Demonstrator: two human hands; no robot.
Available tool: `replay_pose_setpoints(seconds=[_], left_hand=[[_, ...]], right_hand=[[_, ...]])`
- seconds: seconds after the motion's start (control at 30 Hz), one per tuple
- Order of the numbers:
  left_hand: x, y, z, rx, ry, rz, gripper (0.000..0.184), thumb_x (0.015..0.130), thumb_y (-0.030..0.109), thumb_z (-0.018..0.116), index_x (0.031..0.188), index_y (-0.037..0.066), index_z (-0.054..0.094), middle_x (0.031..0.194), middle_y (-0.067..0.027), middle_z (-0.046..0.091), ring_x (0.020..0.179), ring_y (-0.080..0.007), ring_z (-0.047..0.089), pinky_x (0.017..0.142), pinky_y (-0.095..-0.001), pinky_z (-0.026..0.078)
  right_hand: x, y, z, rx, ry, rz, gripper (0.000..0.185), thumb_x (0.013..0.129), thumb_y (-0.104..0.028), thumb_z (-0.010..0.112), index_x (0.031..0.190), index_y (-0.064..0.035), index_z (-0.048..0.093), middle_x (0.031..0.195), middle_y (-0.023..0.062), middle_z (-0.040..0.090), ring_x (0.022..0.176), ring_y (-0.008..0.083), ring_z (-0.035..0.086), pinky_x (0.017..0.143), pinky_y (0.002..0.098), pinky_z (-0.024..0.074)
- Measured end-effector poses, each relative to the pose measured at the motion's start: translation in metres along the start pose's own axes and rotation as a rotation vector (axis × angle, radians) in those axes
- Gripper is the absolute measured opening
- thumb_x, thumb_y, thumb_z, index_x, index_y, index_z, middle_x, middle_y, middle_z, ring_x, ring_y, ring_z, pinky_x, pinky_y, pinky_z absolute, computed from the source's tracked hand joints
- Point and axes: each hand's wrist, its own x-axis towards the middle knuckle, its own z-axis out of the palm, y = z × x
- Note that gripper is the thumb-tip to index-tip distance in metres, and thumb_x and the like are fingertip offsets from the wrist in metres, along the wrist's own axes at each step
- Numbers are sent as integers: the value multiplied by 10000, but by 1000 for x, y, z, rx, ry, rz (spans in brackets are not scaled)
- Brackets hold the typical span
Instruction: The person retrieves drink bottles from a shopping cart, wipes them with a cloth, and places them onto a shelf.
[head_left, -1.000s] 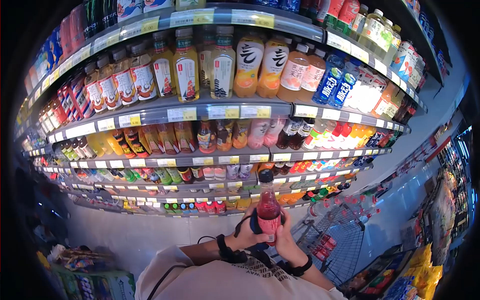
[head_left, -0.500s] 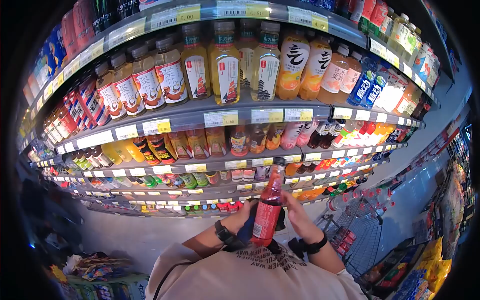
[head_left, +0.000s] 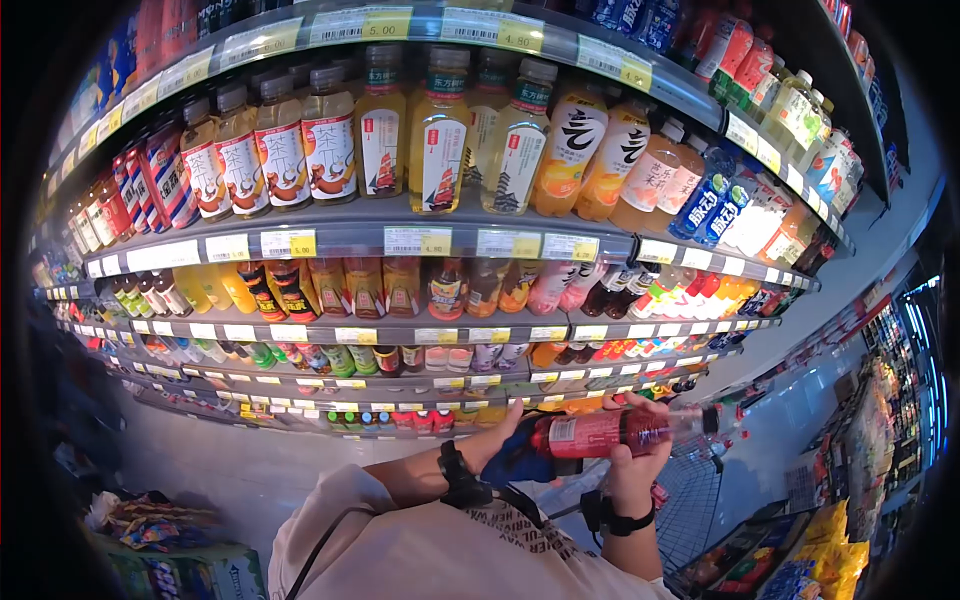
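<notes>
A plastic bottle of red drink point(head_left: 590, 434) with a red label and dark cap lies nearly level in front of my chest, its cap end pointing right. My right hand point(head_left: 640, 450) is closed round the bottle near its shoulder, fingers over the top and thumb in front. At the bottle's base is my left hand point(head_left: 498, 440), its thumb raised and dark blue material point(head_left: 522, 455) over its palm; most of its fingers are hidden. Black bands circle both wrists.
Ahead stands a long drinks shelf point(head_left: 345, 240) with several tiers of bottles and price tags. A wire shopping cart point(head_left: 690, 500) is at my right, beside bright packaged goods point(head_left: 825, 560). Green boxes point(head_left: 185, 575) stand at lower left.
The bottle has tipped from upright to nearly level, cap swinging right. My right hand, open beside it earlier, has closed round it. The view has shifted slightly to the right.
</notes>
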Motion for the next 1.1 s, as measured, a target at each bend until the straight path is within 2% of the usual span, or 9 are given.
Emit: replay_pose_setpoints(seconds=[0.2, 0.4, 0.43, 0.53, 0.7, 0.8, 0.9, 1.0, 1.1], left_hand=[[39, -39, 16, -282, 95, 59, 965, 909, 815, 224, 1537, 91, 333, 1515, -121, 456, 1346, -274, 495, 1152, -448, 375], [65, -97, 33, -405, 58, 221, 796, 1000, 687, 277, 1485, 71, 412, 1457, -148, 511, 1356, -271, 490, 1167, -443, 353], [71, -111, 31, -505, 43, 283, 634, 1052, 539, 361, 1450, 53, 452, 1421, -164, 543, 1332, -275, 517, 1154, -447, 369], [79, -137, 29, -417, 183, 304, 526, 1056, 415, 409, 1407, 30, 483, 1368, -168, 584, 1271, -284, 567, 1129, -447, 398], [85, -167, 14, -436, 217, 352, 557, 1026, 423, 409, 1339, -26, 510, 1299, -199, 620, 1209, -314, 605, 1100, -446, 425], [66, -164, 18, -441, 223, 451, 523, 1031, 413, 435, 1317, -9, 555, 1258, -162, 652, 1159, -267, 635, 1062, -399, 460], [37, -161, 8, -500, 340, 591, 537, 1032, 415, 425, 1322, -20, 544, 1298, -188, 626, 1220, -312, 598, 1112, -442, 415], [2, -162, -4, -502, 376, 758, 575, 1002, 449, 453, 1340, -10, 532, 1333, -191, 600, 1264, -330, 560, 1131, -477, 387], [-34, -155, -3, -463, 530, 891, 635, 995, 523, 401, 1356, 11, 501, 1294, -190, 601, 1209, -343, 575, 1070, -476, 437]], right_hand=[[-26, -2, -25, -290, -98, -239, 724, 819, -280, 847, 1317, -101, 353, 1309, 207, 545, 1191, 368, 592, 1022, 492, 484], [-51, -25, -76, -259, -135, 44, 668, 842, -209, 812, 1341, -75, 388, 1331, 210, 539, 1272, 352, 541, 1106, 526, 391], [-52, -31, -84, -260, -159, 105, 671, 841, -222, 812, 1348, -71, 400, 1343, 209, 536, 1288, 356, 533, 1137, 539, 354], [-38, -53, -121, -770, -567, -29, 944, 788, -410, 834, 1478, 1, 338, 1492, 228, 439, 1410, 370, 427, 1232, 521, 55], [-33, -81, -130, -281, -626, 196, 1336, 734, -491, 855, 1578, 7, -53, 1649, 265, 62, 1547, 342, 42, 1222, 459, 0], [-12, -85, -149, -365, -610, -41, 1443, 676, -598, 856, 1559, 46, -85, 1643, 284, -38, 1531, 370, 97, 1215, 491, 81], [15, -109, -140, -447, -435, -273, 1179, 859, -796, 473, 1591, -7, -9, 1644, 291, 58, 1545, 372, 33, 1218, 493, -18], [24, -146, -119, -128, -500, -325, 1071, 913, -801, 290, 1594, -10, 50, 1620, 297, 178, 1538, 392, 93, 1215, 538, -22], [42, -180, -59, 205, -665, -455, 799, 994, -628, 336, 1474, 9, 300, 1489, 259, 379, 1437, 304, 304, 1125, 422, 228]])
